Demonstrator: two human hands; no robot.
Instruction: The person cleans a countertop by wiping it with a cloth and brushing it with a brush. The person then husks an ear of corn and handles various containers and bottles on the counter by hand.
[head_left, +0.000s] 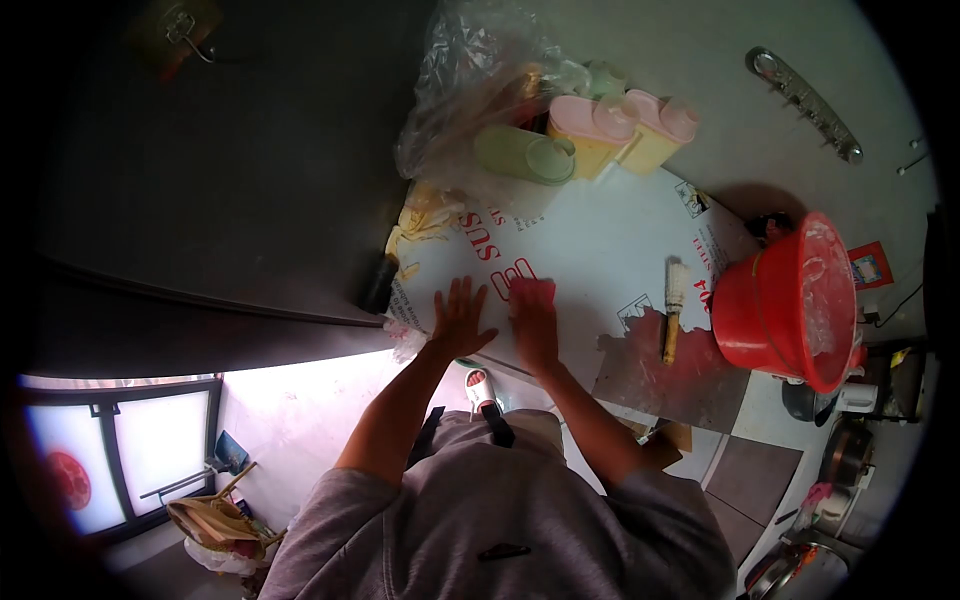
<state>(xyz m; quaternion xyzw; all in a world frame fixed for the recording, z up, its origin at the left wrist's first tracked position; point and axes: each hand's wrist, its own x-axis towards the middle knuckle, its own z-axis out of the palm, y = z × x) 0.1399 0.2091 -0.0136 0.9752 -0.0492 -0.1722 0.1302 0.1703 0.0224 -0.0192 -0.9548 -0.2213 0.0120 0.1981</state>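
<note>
My left hand (pixel 460 318) lies flat near the front edge of a white worktop (pixel 590 245) with red printed lettering, its fingers spread and nothing in it. Just to its right, my right hand (pixel 534 332) presses down on a small pinkish-red cloth or sponge (pixel 537 291); the frame does not show which. The fingers of that hand are partly hidden against the red piece. Farther right on the worktop lies a brush (pixel 674 310) with pale bristles and a wooden handle.
A red bucket (pixel 760 310) tilts at the right edge. Pink-lidded containers (pixel 590 130), a green-lidded container (pixel 515 152) and clear plastic bags (pixel 450 110) stand at the back. A dark cabinet-like surface (pixel 220 190) borders the left. Pots (pixel 845 450) sit at lower right.
</note>
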